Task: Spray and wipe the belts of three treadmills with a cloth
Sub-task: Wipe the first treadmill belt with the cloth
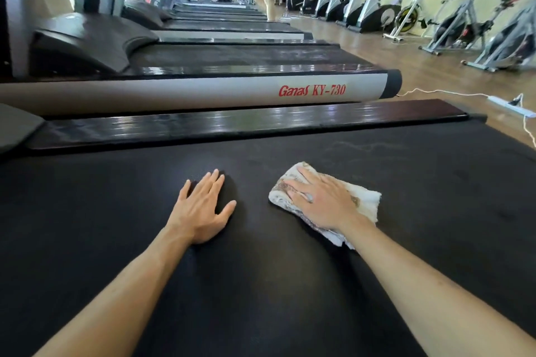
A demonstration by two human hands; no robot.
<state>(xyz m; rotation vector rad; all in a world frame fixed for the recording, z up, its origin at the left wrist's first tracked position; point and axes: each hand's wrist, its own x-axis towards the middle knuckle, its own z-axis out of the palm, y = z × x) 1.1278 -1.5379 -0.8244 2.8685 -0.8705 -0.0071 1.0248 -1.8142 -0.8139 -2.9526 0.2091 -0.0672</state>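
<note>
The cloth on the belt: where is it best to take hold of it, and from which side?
Judging by its pose, grip the cloth at its bare far-right corner, from above: the right hand lies flat over its middle, and the belt there lies free.

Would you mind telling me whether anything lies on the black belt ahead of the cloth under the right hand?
Nothing visible does. The right hand presses the crumpled white cloth flat on the black treadmill belt; the left hand rests beside it.
</note>
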